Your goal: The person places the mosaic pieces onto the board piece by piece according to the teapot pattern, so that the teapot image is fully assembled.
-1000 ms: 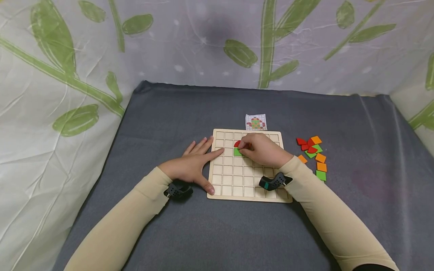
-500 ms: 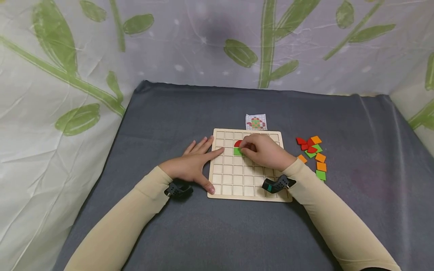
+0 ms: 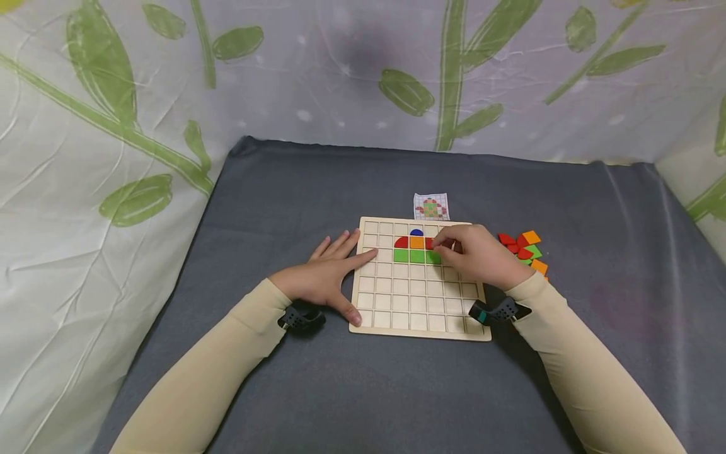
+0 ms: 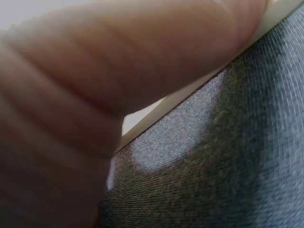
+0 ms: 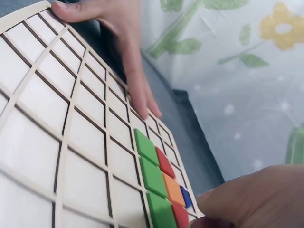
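Note:
On the wooden grid board (image 3: 391, 321), my left hand (image 3: 320, 277) lies spread at the left edge, thumb on the near corner and index fingertip over the frame. My right hand (image 3: 479, 255) has its thumb and index finger together at a red tile (image 5: 180, 216), pinching its right side; the fingers partly hide it. To its left sit an orange square tile (image 3: 416, 242) and a rounded red tile (image 3: 401, 242). A blue half-round tile (image 3: 416, 232) stands above the orange one. Below runs a row of green square tiles (image 3: 417, 256).
A small printed pattern card (image 3: 431, 207) lies just behind the board. Loose red, orange and green tiles (image 3: 524, 246) form a pile to the right, partly behind my right forearm. Dark grey cloth (image 3: 317, 391) covers the table, and a leaf-printed curtain (image 3: 340, 75) hangs behind.
My right hand has moved right across the board, uncovering the orange, blue and more green tiles. The left hand keeps its place; the whole view has shifted slightly.

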{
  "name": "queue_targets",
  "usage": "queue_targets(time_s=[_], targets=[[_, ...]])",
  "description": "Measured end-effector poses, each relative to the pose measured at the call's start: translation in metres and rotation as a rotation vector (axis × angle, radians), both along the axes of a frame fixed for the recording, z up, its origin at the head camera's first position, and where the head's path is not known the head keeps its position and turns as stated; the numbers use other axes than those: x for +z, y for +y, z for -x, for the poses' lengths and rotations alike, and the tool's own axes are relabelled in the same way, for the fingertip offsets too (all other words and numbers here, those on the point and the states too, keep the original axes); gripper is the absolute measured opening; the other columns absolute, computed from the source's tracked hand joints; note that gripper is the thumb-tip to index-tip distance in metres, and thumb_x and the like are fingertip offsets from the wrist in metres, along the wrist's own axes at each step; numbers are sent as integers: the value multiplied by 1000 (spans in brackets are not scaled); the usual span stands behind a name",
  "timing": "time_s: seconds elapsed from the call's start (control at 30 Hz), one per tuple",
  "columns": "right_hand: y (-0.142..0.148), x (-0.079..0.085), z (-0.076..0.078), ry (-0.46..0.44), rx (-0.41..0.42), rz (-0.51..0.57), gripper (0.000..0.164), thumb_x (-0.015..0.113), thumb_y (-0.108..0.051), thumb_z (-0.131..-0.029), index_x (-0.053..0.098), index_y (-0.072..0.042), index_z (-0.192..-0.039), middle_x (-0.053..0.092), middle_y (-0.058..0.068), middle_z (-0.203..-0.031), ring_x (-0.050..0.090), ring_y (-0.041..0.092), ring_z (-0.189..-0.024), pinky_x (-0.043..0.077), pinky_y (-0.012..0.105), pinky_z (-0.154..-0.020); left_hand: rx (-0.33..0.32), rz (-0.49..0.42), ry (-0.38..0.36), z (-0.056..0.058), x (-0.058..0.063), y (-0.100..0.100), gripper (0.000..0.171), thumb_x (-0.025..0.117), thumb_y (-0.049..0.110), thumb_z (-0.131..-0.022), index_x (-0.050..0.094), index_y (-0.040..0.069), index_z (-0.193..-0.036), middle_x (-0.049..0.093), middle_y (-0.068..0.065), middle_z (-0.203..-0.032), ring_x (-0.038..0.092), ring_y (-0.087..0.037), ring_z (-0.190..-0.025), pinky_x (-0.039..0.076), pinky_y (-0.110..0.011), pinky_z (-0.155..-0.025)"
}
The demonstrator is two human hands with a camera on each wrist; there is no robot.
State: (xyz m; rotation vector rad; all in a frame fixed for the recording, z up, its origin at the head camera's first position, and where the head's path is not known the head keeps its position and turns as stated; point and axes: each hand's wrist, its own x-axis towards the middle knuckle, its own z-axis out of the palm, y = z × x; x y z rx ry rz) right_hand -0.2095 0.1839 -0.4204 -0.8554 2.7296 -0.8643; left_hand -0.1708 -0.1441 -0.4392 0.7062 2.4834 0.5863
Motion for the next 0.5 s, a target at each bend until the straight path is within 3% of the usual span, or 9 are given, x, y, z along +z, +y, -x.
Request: queue_targets(time_s=[0.5], targets=[[50, 19, -12, -56, -97, -73, 14, 69, -13, -102, 77, -7, -112, 74, 6, -93, 60, 16, -65, 50, 33, -63, 3, -3, 0, -1, -1, 0, 139, 95, 66, -61, 17, 31, -170, -17, -6, -176, -18, -25, -162, -13, -53, -127]])
